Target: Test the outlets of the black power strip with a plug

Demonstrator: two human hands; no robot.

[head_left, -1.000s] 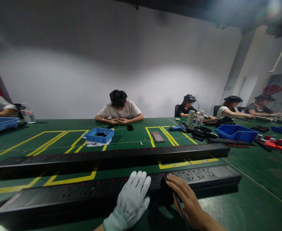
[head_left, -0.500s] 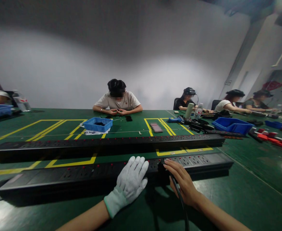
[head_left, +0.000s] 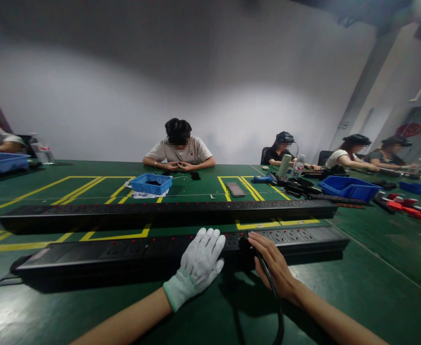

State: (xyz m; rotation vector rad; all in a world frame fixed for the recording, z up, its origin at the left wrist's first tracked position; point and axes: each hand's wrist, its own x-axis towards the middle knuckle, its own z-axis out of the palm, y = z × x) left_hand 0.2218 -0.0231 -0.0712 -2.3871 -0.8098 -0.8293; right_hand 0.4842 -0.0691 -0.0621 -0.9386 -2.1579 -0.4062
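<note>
A long black power strip [head_left: 88, 258] with red indicators lies across the table in front of me. My left hand [head_left: 202, 261], in a white glove, rests on its middle with the fingers stretched out flat. Just to the right, my bare right hand [head_left: 273, 263] is closed around a black plug [head_left: 245, 243] at the strip's sockets. The plug's black cord [head_left: 273, 287] runs down past my palm toward the near edge of the picture. Where plug and socket meet is hidden by the plug and my fingers.
Behind lies a second long power strip [head_left: 106, 213]. Farther off are a light blue bin [head_left: 151, 184], a pixelated phone-like object [head_left: 235, 189], a blue tool [head_left: 264, 178] and a dark blue bin [head_left: 347, 189]. A co-worker [head_left: 179, 148] sits opposite; others sit at the sides.
The camera view has shifted slightly, so the strips and bins appear a little farther right. Both hands keep their places on the strip and plug.
</note>
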